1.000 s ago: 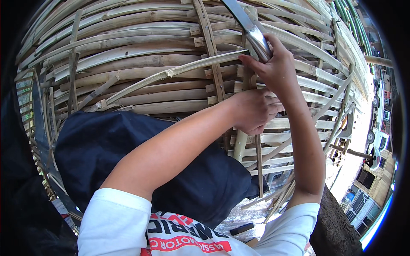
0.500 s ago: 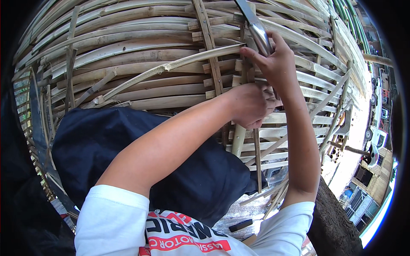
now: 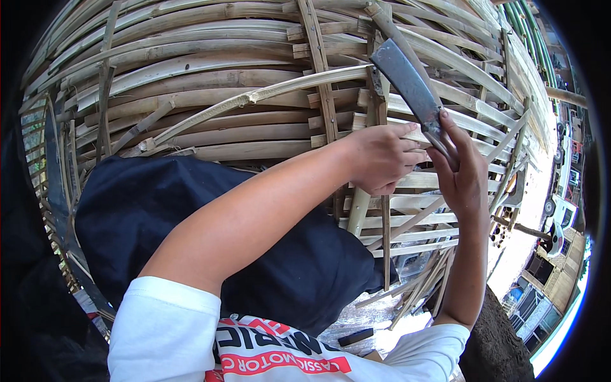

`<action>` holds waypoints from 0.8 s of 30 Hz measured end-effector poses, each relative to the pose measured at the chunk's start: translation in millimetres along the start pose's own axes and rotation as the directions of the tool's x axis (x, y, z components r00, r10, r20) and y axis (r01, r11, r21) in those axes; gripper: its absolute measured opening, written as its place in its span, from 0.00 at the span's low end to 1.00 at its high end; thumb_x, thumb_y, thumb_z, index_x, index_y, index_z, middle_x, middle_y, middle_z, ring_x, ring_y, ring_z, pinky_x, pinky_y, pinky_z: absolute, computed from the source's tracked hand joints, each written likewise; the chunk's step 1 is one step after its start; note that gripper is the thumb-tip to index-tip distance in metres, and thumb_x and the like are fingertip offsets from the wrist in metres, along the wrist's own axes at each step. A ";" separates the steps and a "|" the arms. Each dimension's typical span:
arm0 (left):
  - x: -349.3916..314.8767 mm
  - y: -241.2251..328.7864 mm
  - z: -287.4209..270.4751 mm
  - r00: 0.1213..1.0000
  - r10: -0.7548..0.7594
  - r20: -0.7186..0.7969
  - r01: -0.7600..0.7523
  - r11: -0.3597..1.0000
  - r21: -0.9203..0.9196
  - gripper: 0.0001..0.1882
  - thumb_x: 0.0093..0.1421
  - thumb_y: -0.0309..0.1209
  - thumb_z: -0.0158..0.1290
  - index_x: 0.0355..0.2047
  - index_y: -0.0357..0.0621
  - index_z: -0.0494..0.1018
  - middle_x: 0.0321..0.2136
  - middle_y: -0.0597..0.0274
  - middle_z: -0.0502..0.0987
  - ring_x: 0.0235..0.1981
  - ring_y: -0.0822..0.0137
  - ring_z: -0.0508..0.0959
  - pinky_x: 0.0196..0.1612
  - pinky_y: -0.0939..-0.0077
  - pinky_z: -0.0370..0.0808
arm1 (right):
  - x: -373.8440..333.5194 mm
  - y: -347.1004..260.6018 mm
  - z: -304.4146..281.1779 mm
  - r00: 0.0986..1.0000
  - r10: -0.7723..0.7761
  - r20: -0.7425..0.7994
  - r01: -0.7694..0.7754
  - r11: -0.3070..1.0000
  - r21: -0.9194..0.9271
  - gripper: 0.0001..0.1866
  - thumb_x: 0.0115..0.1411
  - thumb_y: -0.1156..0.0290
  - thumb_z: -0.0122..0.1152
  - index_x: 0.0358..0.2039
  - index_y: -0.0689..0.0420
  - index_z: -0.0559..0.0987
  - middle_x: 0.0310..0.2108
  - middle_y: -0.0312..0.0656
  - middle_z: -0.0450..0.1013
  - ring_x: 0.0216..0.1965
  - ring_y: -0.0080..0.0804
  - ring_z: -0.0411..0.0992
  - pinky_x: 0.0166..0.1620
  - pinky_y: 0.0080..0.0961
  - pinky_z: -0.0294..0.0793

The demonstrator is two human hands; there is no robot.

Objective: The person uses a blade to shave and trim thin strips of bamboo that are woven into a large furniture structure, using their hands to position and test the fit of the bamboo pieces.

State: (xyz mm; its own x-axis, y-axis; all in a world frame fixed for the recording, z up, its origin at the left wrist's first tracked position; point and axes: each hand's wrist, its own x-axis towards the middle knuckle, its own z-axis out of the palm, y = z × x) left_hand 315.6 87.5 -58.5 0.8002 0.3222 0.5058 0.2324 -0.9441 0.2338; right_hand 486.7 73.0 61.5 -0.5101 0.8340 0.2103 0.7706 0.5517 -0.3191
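Observation:
A large woven bamboo basket frame [image 3: 210,108] fills the view in front of me. My left hand [image 3: 380,159] is closed around an upright bamboo strip [image 3: 358,213] in the weave, with the fingers curled over it. Just to its right, my right hand [image 3: 463,175] grips the handle of a big knife. The grey knife blade [image 3: 406,79] points up and to the left, lying against the horizontal slats above my left hand. The two hands almost touch.
Dark blue trousers [image 3: 191,223] cover my lap under the left forearm. Loose bamboo strips [image 3: 420,280] stick out below the hands. Beyond the basket on the right lie sunlit ground, a parked vehicle [image 3: 560,210] and buildings [image 3: 554,286].
My right hand with the knife has come down and to the right, so the whole blade now shows. My left hand has stayed on the upright strip.

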 end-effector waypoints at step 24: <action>7.7 -0.9 -2.0 0.985 0.012 0.174 -0.007 1.000 -0.025 0.18 0.50 0.42 0.56 0.39 0.47 0.82 0.50 0.67 0.78 0.54 0.68 0.76 0.66 0.60 0.64 | 12.6 22.8 6.1 0.972 0.019 0.233 0.019 0.987 -0.161 0.26 0.60 0.68 0.65 0.59 0.45 0.72 0.36 0.49 0.78 0.32 0.52 0.78 0.32 0.43 0.75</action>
State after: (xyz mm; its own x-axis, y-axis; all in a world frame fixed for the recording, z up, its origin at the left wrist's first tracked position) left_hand 320.5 90.9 -53.2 0.8867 0.2943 0.3567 0.2125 -0.9444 0.2510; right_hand 495.6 96.1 51.2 -0.5704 0.8212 -0.0169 0.8120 0.5606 -0.1623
